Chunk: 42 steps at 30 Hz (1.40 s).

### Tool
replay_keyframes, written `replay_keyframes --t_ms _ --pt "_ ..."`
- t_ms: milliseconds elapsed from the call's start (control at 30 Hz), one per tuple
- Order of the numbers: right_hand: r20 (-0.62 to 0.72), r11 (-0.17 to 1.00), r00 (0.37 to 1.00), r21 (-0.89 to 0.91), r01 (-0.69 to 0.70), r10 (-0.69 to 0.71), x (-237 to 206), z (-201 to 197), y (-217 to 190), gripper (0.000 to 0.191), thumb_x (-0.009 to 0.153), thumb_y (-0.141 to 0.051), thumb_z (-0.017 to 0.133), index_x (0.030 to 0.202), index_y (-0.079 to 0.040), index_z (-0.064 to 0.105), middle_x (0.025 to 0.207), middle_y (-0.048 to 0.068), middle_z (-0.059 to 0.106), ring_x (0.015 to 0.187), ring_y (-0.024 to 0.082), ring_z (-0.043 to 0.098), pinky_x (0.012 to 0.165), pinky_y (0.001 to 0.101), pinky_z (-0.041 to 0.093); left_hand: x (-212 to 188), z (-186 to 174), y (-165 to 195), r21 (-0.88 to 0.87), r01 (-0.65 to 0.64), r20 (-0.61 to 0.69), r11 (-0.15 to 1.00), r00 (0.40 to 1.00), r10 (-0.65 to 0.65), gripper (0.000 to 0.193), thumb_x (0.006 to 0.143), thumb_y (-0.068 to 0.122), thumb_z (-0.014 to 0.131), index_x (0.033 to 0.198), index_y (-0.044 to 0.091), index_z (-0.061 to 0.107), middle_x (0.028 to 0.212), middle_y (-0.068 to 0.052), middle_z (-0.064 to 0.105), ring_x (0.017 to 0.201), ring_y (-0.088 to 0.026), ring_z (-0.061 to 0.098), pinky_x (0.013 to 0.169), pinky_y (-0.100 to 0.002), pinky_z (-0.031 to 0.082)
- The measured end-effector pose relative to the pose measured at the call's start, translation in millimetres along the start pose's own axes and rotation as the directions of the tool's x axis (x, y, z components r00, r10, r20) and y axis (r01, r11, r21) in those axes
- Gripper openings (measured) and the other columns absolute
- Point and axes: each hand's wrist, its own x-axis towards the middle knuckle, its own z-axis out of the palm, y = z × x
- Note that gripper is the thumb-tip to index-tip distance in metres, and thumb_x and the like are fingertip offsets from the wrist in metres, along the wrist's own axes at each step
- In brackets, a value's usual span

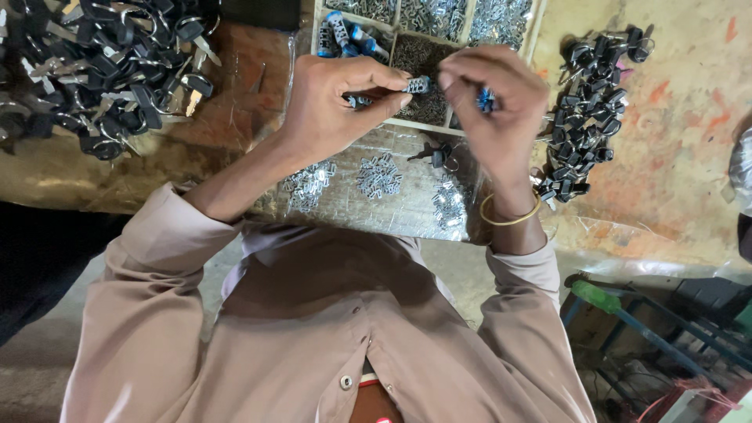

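My left hand (333, 102) pinches a small ribbed metal lock cylinder (418, 84) between thumb and fingers, held above the workbench. My right hand (497, 106), with a gold bangle (509, 218) on its wrist, meets the cylinder's right end with its fingertips. A small blue piece (486, 99) is tucked in its fingers. Both hands hover over a wooden compartment tray (389, 41) filled with tiny metal parts.
Heaps of black-headed keys lie at the top left (102, 70) and at the right (591, 102). Small piles of metal wafers (380, 174) and one loose key (439, 154) rest on the plastic-covered bench. Blue-handled tools (345, 35) sit in the tray. A green-handled frame (595, 296) stands lower right.
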Motion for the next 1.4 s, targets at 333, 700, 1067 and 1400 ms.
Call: replay_keyframes --t_ms 333,700,1067,1400 --pt "0.227 0.737 0.95 0.601 -0.309 0.213 -4.9 5.8 14.0 0.016 0.104 0.01 0.067 0.116 0.001 0.073 0.122 0.009 0.064 0.099 0.013 0.066 0.082 0.0265 0.06 -2.9 -1.0 -1.2 -0.053 0.014 0.014 0.999 1.0 -0.013 0.015 0.096 -0.003 0.084 0.107 -0.004 0.075 0.111 -0.015 0.078 0.106 -0.022 0.079 0.092 -0.03 0.067" --pt "0.29 0.92 0.951 0.333 -0.206 0.108 0.5 1.6 -4.5 0.026 0.105 0.013 0.066 0.127 0.001 0.07 0.134 0.01 0.064 0.119 0.013 0.066 0.1 0.0288 0.058 -4.0 -1.2 -1.0 -0.008 -0.007 0.003 1.0 1.0 0.007 0.014 0.095 -0.003 0.084 0.106 -0.005 0.076 0.109 -0.015 0.078 0.102 -0.021 0.079 0.088 -0.029 0.066" --pt "0.344 0.83 0.938 -0.533 0.162 0.038 -54.9 -28.4 -21.5 0.019 0.09 -0.015 0.087 0.105 -0.011 0.078 0.088 0.005 0.062 0.086 0.026 0.059 0.078 0.0387 0.047 -3.9 -0.4 -8.2 -0.134 -0.023 -0.007 0.991 1.0 0.022 0.013 0.103 -0.005 0.082 0.112 -0.005 0.072 0.112 -0.014 0.078 0.105 -0.018 0.079 0.097 -0.03 0.067" --pt "0.027 0.781 0.999 -0.623 0.039 -0.029 -156.4 -4.1 -20.8 0.024 0.087 -0.03 0.09 0.099 -0.014 0.078 0.124 0.006 0.062 0.125 0.034 0.047 0.107 0.0486 0.04 -39.9 -8.7 18.4 -0.062 -0.116 -0.033 0.991 0.993 0.114 0.013 0.107 -0.007 0.08 0.117 -0.004 0.072 0.112 -0.017 0.075 0.1 -0.018 0.079 0.085 -0.028 0.07"
